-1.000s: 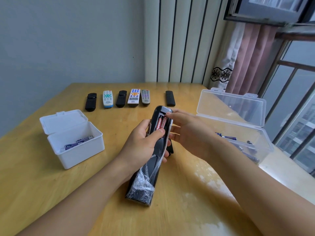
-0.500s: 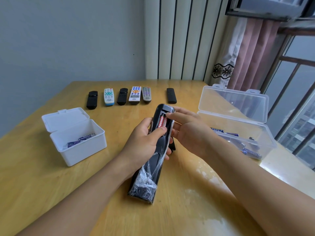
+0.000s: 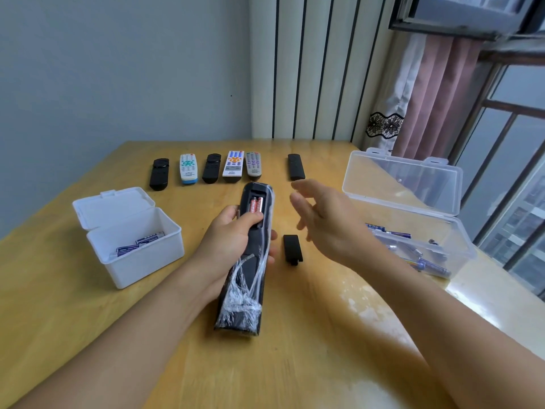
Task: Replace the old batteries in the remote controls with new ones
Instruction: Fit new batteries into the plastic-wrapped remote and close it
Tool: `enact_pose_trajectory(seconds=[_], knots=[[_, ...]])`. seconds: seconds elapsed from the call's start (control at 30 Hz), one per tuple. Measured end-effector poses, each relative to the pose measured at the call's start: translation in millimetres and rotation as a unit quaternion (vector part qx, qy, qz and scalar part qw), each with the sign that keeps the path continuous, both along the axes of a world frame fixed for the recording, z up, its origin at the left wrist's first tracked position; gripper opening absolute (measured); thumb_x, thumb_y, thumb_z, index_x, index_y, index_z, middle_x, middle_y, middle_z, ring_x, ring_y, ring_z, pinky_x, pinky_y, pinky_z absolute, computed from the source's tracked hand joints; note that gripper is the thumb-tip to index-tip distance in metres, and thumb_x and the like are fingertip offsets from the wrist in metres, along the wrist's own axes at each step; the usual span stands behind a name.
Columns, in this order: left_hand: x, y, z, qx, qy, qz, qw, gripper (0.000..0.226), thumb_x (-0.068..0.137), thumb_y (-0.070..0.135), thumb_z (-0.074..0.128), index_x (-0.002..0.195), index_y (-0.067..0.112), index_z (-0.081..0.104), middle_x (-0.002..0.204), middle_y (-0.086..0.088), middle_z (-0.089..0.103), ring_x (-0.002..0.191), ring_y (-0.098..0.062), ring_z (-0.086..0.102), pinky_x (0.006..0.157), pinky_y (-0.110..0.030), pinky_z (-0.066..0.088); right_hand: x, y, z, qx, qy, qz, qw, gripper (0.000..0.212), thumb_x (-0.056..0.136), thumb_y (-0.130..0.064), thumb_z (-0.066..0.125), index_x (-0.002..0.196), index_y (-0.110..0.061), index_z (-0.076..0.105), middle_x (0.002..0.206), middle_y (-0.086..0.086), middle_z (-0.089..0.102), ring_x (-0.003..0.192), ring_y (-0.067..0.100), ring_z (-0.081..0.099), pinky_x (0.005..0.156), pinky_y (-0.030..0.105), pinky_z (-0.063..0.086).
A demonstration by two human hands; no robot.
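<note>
The left hand grasps the wrapped remote above the table, 2 red batteries seated – its cover lies off; right hand empty, spread; 6 remotes wait

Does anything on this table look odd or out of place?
Yes. The remote held in the left hand is wrapped in crumpled plastic film, loose at its lower end. Its battery cover lies apart on the table, and two red batteries are exposed.
</note>
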State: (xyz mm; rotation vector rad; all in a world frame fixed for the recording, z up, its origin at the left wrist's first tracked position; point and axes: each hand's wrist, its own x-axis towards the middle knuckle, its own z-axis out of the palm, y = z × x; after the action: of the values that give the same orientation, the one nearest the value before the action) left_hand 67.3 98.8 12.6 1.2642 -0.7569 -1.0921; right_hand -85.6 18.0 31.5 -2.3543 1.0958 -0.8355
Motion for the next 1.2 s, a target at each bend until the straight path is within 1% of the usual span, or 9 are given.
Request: enact_pose_trajectory(seconds=[0.13,0.23,0.33,0.5,0.6,0.8,0.97,1.07,1.2], knots=[[7.1,-3.3,-4.2,0.015,-0.008,0.03,0.999,0.019,0.101,0.021,0.057,0.114,0.007,0.055,0.081,-0.02,0.07,0.061,-0.028,0.066,0.055,-0.037,0.056,-8.9,1.7,1.3,0.018,0.26,0.063,0.963,0.063,0.093,-0.045,0.068,0.147,-0.021,0.047,0.144,-0.001,0.054,0.116,0.018,0.058,0.09,0.024,0.042],[6.3,-1.6,-5.4,0.023,0.002,0.02,1.0,0.022,0.101,0.026,0.056,0.112,0.007,0.055,0.081,-0.021,0.068,0.062,-0.03,0.064,0.056,-0.038,0.054,-8.5,3.9,-1.0,0.029,0.297,0.095,0.95,0.061,0.09,-0.043,0.071,0.143,-0.02,0.052,0.137,0.002,0.059,0.103,0.013,0.057,0.087,0.028,0.047],[6.1,-1.4,-4.8,0.024,0.004,0.014,1.0,0.024,0.103,0.026,0.053,0.113,0.005,0.055,0.08,-0.022,0.069,0.061,-0.031,0.064,0.055,-0.038,0.053,-7.0,1.2,0.8,0.036,0.278,0.097,0.955,0.065,0.088,-0.041,0.074,0.145,-0.022,0.05,0.136,-0.001,0.058,0.098,0.009,0.051,0.082,0.023,0.039],[5.0,-0.7,-4.7,0.029,-0.011,0.01,0.999,0.023,0.103,0.024,0.052,0.115,0.004,0.055,0.081,-0.022,0.069,0.062,-0.03,0.065,0.054,-0.037,0.054,-5.9,-2.0,-4.7,0.087,0.216,0.078,0.969,0.08,0.072,-0.045,0.087,0.14,-0.026,0.05,0.127,-0.003,0.061,0.093,0.013,0.059,0.069,0.02,0.043],[3.9,0.9,-2.4,0.033,-0.028,0.003,0.999,0.023,0.104,0.024,0.052,0.116,0.005,0.055,0.082,-0.022,0.07,0.061,-0.029,0.065,0.053,-0.037,0.056,-5.9,1.9,-2.8,0.067,0.113,0.06,0.99,0.088,0.065,-0.041,0.092,0.139,-0.027,0.048,0.122,-0.006,0.057,0.092,0.009,0.06,0.064,0.015,0.045],[-3.0,5.6,6.3,0.02,-0.069,-0.003,0.997,0.024,0.105,0.025,0.048,0.113,0.003,0.054,0.079,-0.023,0.068,0.057,-0.027,0.068,0.045,-0.032,0.054,-5.6,10.3,9.8,0.067,-0.153,0.101,0.981,0.077,0.059,-0.036,0.095,0.124,-0.029,0.055,0.109,-0.007,0.063,0.086,0.013,0.064,0.07,0.03,0.059],[-13.9,10.7,12.1,0.006,-0.048,-0.008,0.999,0.03,0.107,0.033,0.038,0.112,0.014,0.059,0.068,-0.011,0.071,0.053,-0.023,0.07,0.044,-0.03,0.055,3.1,12.9,-6.3,0.012,-0.155,0.112,0.981,0.064,0.063,-0.036,0.095,0.115,-0.027,0.059,0.11,-0.012,0.064,0.093,0.012,0.063,0.071,0.031,0.058],[-16.2,11.0,10.2,0.022,-0.016,-0.026,0.999,0.045,0.108,0.039,0.032,0.127,0.008,0.058,0.084,-0.026,0.071,0.056,-0.029,0.07,0.046,-0.031,0.055,3.6,11.4,-8.6,-0.055,-0.126,0.091,0.986,0.054,0.067,-0.04,0.092,0.111,-0.025,0.064,0.106,-0.013,0.065,0.091,0.008,0.062,0.071,0.027,0.056],[-18.3,12.7,9.4,0.004,-0.028,-0.028,0.999,0.04,0.108,0.034,0.032,0.123,0.007,0.057,0.079,-0.026,0.067,0.055,-0.029,0.067,0.048,-0.031,0.055,5.1,10.6,-11.6,-0.099,-0.116,0.096,0.984,0.048,0.072,-0.042,0.088,0.111,-0.02,0.072,0.11,-0.009,0.07,0.087,0.0,0.061,0.071,0.018,0.054]])
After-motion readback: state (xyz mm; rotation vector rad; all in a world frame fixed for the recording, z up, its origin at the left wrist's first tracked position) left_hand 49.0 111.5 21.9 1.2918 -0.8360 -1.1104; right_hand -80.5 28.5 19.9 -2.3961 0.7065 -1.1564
